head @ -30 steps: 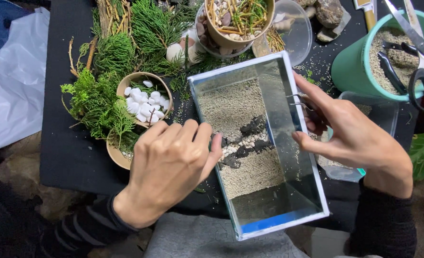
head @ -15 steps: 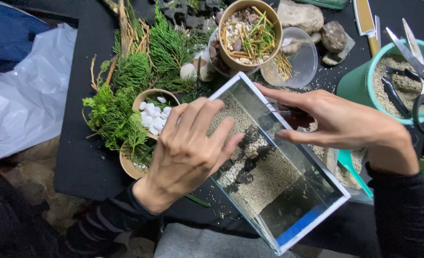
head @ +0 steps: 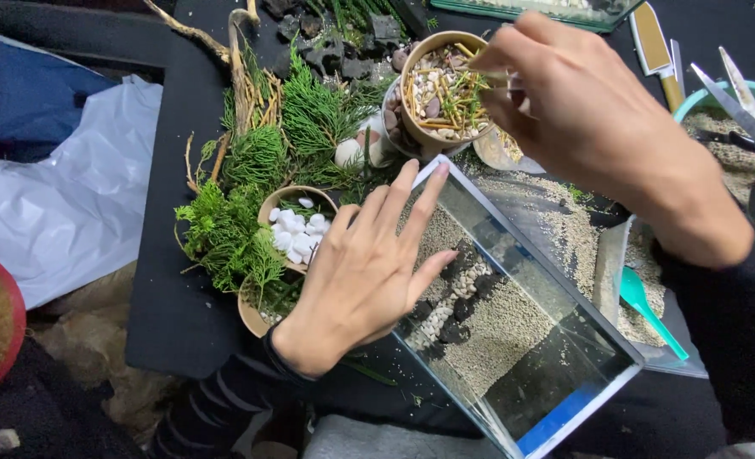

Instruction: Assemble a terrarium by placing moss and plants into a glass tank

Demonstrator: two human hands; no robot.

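Note:
A rectangular glass tank lies tilted in front of me, with sand, dark stones and a line of small white pebbles inside. My left hand lies flat on its left wall with fingers spread, and it alone holds the tank steady. My right hand is raised above a tan bowl of mixed pebbles and twigs, away from the tank. Its fingers are pinched on what looks like thin tweezers, mostly hidden by the hand.
A bowl of white pebbles sits beside green sprigs at the left. At the right are a green tub of gravel with scissors, a teal scoop and spilled sand. White plastic lies far left.
My right hand has lifted out of the tank and moved up to the bowl of pebbles and twigs. My left hand shifted from gripping the tank's edge to lying flat on its wall.

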